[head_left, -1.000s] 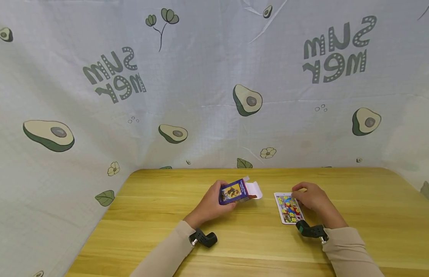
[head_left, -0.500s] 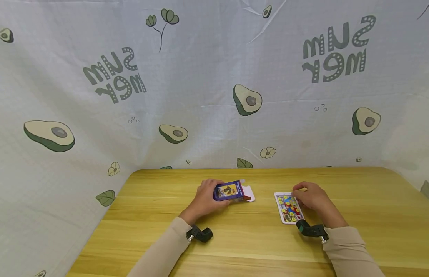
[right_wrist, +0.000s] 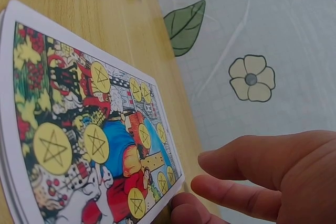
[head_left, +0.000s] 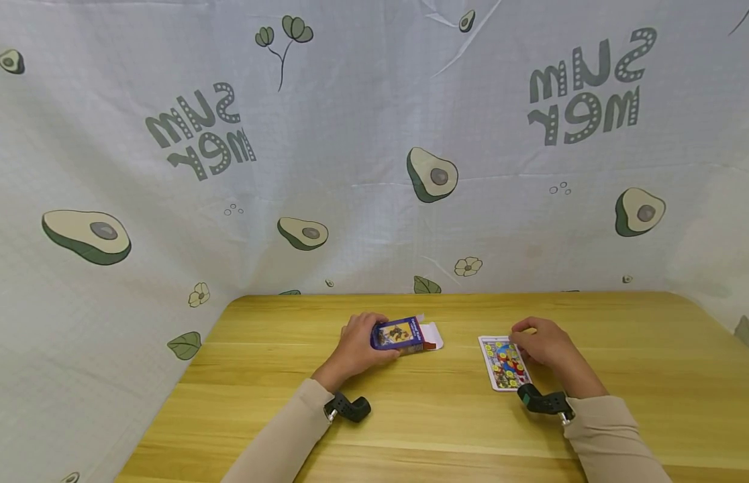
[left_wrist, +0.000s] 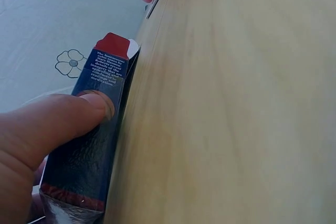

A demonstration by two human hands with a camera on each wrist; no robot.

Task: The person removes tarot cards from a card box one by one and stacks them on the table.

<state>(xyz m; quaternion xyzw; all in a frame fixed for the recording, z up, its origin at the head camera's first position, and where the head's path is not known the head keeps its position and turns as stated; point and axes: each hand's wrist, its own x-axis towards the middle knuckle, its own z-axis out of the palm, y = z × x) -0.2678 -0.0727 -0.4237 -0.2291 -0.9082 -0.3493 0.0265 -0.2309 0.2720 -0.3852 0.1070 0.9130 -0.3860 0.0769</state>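
My left hand (head_left: 356,350) grips a dark blue tarot card box (head_left: 397,333) at the table's left middle. Its picture side faces up and its end flap hangs open towards the right. In the left wrist view the thumb presses along the narrow printed side of the box (left_wrist: 100,77). To the right, a small stack of tarot cards (head_left: 503,365) lies face up, its top card (right_wrist: 105,129) showing yellow star coins. My right hand (head_left: 543,343) is at the upper right corner of that stack, fingers loosely bent and not closed round it. Whether a fingertip touches the cards is unclear.
The wooden table (head_left: 435,416) carries the box and the cards, with a gap of bare wood between them. Behind it hangs a pale cloth (head_left: 362,134) printed with avocados. Each wrist wears a small black camera mount (head_left: 348,407).
My left hand has carried the box a little left and lowered it towards the table, mostly in the first half second. The right hand and cards stay where they were.
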